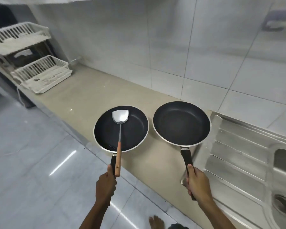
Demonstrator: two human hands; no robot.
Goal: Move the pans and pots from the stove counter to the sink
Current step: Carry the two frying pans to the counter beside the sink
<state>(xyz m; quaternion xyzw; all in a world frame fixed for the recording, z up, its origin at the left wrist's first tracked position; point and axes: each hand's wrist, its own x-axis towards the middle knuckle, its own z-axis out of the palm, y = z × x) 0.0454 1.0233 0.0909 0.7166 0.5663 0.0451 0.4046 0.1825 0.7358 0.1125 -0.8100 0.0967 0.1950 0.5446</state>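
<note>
I hold two black frying pans in the air above the beige counter (92, 96). My left hand (106, 187) grips the handle of the left pan (132, 129). A steel spatula (120, 119) with a wooden handle lies in that pan, and its handle end rests against my fingers. My right hand (196, 184) grips the black handle of the right pan (180, 124), which is empty and tilts slightly. The steel sink (238, 146) lies to the right, its basin (284, 171) at the frame's right edge.
A white two-tier dish rack (40, 75) stands at the far left end of the counter. White tiled wall (172, 47) runs behind. Glossy grey floor tiles (31, 162) spread to the left. My foot (155, 223) shows at the bottom.
</note>
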